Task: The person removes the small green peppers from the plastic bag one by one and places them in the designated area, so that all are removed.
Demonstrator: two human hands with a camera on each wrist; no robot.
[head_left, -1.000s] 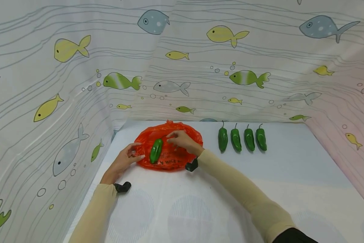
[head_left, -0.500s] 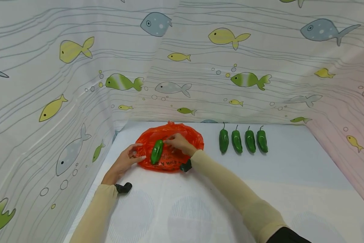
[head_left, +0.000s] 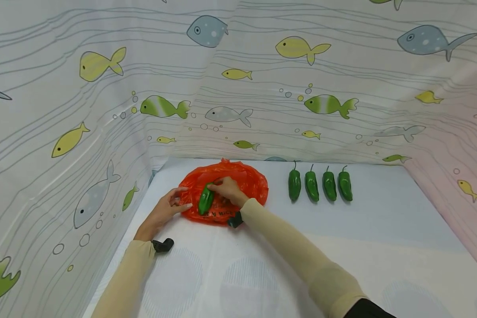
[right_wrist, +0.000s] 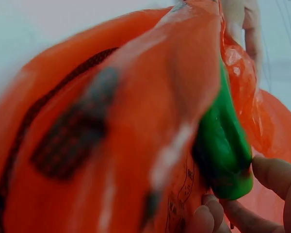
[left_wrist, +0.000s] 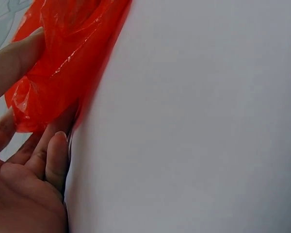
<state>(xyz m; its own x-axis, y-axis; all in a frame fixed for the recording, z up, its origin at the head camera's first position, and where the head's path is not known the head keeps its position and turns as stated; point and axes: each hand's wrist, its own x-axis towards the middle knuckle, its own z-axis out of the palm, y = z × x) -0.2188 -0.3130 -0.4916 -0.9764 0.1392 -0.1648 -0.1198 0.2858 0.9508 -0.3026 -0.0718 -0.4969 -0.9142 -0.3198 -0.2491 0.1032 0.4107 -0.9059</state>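
In the head view a green chili pepper (head_left: 206, 199) lies on a red plastic bag (head_left: 254, 181) spread at the left of the table. My right hand (head_left: 227, 190) pinches the pepper's far end. The right wrist view has thumb and fingers around the end of the green pepper (right_wrist: 225, 155), partly hidden by a fold of the red bag (right_wrist: 136, 97). At the bag's left edge, my left hand (head_left: 162, 210) holds the rim. In the left wrist view the thumb rests on the bag (left_wrist: 68, 63), and several fingers are curled behind its edge.
Several more green chili peppers (head_left: 320, 184) lie in a row at the back right, stems pointing away. A white cloth with pale circles covers the table (head_left: 341, 247). Fish-patterned cloth walls (head_left: 262, 97) rise behind and at both sides.
My right hand has moved left across the bag, from beside the pepper to its far end, and now pinches it. The left hand has stayed at the bag's edge.
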